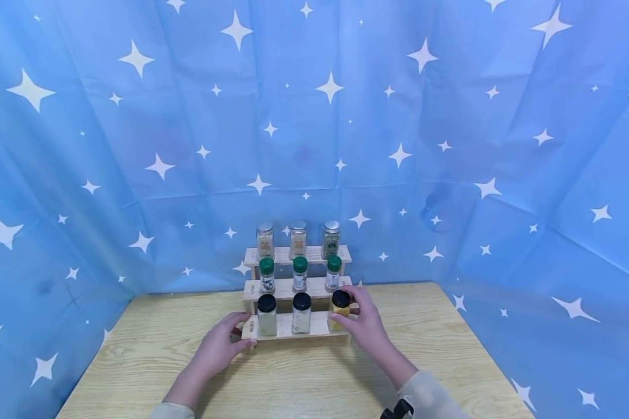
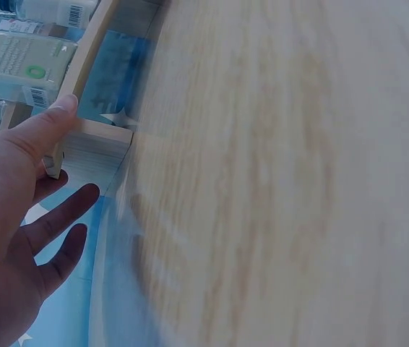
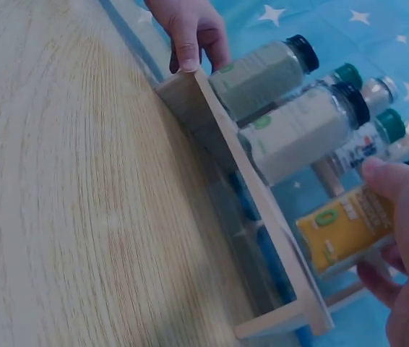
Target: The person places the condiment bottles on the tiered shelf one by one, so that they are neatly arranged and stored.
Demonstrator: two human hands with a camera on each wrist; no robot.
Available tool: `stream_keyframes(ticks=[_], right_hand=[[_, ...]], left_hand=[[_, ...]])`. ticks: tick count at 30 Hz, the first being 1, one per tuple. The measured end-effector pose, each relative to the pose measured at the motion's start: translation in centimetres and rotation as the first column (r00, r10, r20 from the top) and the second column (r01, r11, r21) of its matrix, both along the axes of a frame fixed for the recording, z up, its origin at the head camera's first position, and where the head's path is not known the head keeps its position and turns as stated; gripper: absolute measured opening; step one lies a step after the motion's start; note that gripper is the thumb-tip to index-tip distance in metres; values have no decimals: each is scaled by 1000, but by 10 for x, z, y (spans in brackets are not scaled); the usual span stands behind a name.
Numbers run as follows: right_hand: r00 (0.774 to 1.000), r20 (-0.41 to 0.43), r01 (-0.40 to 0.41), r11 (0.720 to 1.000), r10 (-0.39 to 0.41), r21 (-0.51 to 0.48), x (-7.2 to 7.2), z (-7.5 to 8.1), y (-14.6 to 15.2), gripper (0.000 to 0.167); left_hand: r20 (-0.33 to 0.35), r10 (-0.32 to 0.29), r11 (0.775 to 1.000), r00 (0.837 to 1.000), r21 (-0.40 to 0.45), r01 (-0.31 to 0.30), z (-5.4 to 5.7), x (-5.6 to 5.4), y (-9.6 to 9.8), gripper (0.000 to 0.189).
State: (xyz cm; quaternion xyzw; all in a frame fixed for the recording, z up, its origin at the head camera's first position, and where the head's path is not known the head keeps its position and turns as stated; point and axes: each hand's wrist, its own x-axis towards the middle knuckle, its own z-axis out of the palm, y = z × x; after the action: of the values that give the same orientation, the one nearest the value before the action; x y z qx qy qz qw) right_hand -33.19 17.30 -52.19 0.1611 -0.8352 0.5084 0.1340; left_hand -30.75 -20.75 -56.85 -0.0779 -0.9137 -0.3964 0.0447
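A wooden three-step spice rack [image 1: 319, 325] stands on the table. At its left end my left hand [image 1: 217, 347] pinches the lowest step; in the left wrist view the thumb [image 2: 60, 108] lies on the front edge and the other fingers spread apart. My right hand [image 1: 369, 326] grips a spice jar of yellow powder [image 3: 345, 228] with a black lid, at the right end of that step. Left of it on the same step stand a black-lidded jar of whitish contents [image 1: 301, 319] and a black-lidded jar of pale greenish contents [image 1: 267, 321].
Three green-lidded jars [image 1: 300, 278] stand on the middle step, three silver-lidded jars [image 1: 297, 241] on the top one. Behind the rack hangs a blue star-patterned curtain [image 1: 304, 145]. The wood-grain table [image 1: 430, 349] extends to both sides and in front.
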Motion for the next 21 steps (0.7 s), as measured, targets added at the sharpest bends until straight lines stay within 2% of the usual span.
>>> stream_keyframes(ticks=[10,21], right_hand=[[999,-46,-15,1000,15,0,-2,-9,-8,65],[999,-29,-29,1000,29,12,-4,-12,-10,66]], left_hand=[[-4,-1,1000,1000,-16,1,0,-1,0,68],[-7,3,1000,1000,-11,-3,1,0,0,68]])
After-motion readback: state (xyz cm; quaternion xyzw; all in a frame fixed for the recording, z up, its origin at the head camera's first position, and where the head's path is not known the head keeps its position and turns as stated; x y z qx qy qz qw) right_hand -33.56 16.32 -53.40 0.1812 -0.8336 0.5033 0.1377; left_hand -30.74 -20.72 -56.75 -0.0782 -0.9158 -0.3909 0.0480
